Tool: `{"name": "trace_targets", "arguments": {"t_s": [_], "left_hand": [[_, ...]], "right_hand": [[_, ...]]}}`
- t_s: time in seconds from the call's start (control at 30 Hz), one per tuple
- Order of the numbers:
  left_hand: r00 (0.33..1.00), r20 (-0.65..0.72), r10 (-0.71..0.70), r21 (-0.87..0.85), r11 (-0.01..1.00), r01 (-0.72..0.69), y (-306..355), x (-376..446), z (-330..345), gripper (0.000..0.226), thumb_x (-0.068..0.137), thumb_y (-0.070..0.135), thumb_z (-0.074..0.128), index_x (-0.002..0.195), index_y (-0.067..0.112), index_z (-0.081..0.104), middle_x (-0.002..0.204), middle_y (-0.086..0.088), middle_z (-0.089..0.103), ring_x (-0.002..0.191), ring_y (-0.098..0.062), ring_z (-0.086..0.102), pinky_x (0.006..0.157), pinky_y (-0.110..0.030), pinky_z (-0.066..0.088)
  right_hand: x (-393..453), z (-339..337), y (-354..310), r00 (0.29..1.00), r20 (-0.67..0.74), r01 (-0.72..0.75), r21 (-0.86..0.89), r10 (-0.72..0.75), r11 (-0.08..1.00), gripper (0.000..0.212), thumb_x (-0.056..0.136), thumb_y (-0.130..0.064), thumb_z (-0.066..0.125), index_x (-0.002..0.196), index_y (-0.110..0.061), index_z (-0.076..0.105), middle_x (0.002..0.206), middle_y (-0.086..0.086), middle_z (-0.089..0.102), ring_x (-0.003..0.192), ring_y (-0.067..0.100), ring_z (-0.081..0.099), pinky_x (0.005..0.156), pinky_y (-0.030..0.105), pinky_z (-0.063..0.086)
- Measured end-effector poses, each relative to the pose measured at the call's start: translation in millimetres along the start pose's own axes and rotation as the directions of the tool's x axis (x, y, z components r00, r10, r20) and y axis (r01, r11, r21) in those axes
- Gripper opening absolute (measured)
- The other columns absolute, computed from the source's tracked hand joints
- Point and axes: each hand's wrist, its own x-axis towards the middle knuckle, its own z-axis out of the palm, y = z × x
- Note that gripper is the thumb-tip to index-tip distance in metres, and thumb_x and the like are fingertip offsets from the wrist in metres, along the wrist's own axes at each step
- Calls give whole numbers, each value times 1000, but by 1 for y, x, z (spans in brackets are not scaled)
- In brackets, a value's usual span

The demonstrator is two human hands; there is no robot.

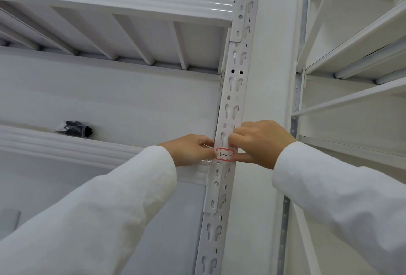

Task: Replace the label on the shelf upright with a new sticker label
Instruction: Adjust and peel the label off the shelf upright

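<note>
On the left shelf lies one small black bag, shiny like plastic; what is inside it cannot be seen. The label is on the front of the upright, between the two hands. It is a small white rectangle with a red border and rounded corners, with dark handwriting on it. The left hand touches its left edge with fingers curled close together, and a thin white strip shows between them; what this strip is I cannot tell. The right hand presses the right edge, its thumb under the label and bent fingers just above it, a narrow grip. The upright is white painted metal with rows of keyhole slots. Both sleeves are white cloth.
</note>
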Motion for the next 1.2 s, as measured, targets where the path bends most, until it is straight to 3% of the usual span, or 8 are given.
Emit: {"name": "trace_targets", "arguments": {"t_s": [0.27, 0.4, 0.57, 0.83, 0.9, 1.07, 1.2], "left_hand": [[1000, -1, 3, 3, 1000, -3, 0, 0, 1, 38, 84, 34, 60, 122, 28, 58, 120, 8, 66, 116, -10, 57, 110, -32, 36], [1000, 3, 16, -4, 1000, -16, 3, -3, 1, 37, 86, 31, 58, 123, 26, 57, 121, 6, 65, 116, -11, 56, 108, -29, 36], [1000, -2, 28, -13, 1000, -28, 4, -6, 2, 36, 86, 30, 58, 121, 26, 58, 113, 9, 64, 110, -9, 57, 98, -22, 36], [1000, -8, 21, -2, 1000, -21, 2, -2, 3, 39, 86, 29, 57, 124, 25, 57, 121, 6, 66, 116, -11, 57, 109, -31, 37], [1000, -10, 15, 6, 1000, -15, 1, 0, 2, 40, 85, 31, 57, 125, 25, 56, 121, 7, 66, 117, -11, 57, 109, -31, 37], [1000, -2, 9, 7, 1000, -9, -2, 3, 1, 41, 84, 33, 58, 124, 26, 57, 121, 7, 66, 117, -11, 57, 110, -34, 36], [1000, 2, 15, -7, 1000, -15, -4, 3, 1, 41, 83, 34, 60, 123, 28, 57, 119, 10, 67, 115, -9, 58, 111, -34, 36]], "right_hand": [[2, -5, -5, 999, 7, -50, 43, 49, 998, 36, 56, -36, 85, 58, -17, 55, 51, -2, 52, 43, 16, 25, 38, 14, 11], [2, -2, -6, 999, 27, -21, -8, 22, 1000, 34, 54, -32, 84, 57, -15, 55, 46, -1, 50, 36, 21, 30, 39, 17, 21], [4, 1, -7, 998, 56, 38, -136, -31, 990, 35, 52, -34, 82, 51, -15, 53, 42, -2, 48, 31, 21, 45, 42, 17, 20], [3, 4, -11, 999, 32, 19, -167, -14, 986, 33, 47, -18, 83, 51, -15, 51, 41, -2, 45, 30, 20, 38, 42, 18, 19], [5, 3, -10, 1000, 8, 10, -136, -9, 991, 32, 48, -16, 83, 51, -14, 51, 41, -1, 46, 31, 20, 34, 39, 18, 22], [0, -1, -8, 999, 0, 35, -2, -35, 999, 30, 57, -25, 81, 57, -12, 54, 47, 1, 52, 36, 22, 46, 36, 20, 24], [-7, -1, -10, 995, 3, -98, 139, 99, 985, 25, 65, -27, 78, 65, -15, 57, 56, -2, 56, 45, 20, 50, 35, 21, 31]]}}
